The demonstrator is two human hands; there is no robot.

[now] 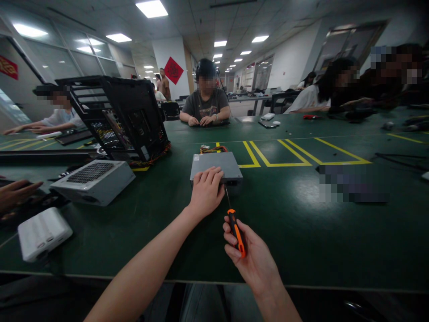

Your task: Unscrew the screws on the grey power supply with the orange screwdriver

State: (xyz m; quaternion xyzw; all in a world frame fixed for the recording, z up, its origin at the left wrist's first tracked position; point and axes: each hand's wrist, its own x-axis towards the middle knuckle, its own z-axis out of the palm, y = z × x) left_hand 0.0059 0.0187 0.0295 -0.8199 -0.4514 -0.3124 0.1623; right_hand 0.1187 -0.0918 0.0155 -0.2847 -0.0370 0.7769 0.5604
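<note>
Under your left fingers (216, 173), the box (217, 161) is grey with a white label (196, 157); beyond them, the wires (217, 150) show red and yellow. In your right fingers (232, 239), the screwdriver (237, 230) is black and orange. Around them, the tabletop (295, 237) is dark green with yellow lines (284, 164); to their left, the tower case (115, 100) is black.

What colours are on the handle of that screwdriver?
Orange and black; the screwdriver handle shows best in the head view.

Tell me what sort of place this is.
Probably a workshop or training room for computers: a black computer case and a screwdriver in the right hand, at a big green table.
</note>
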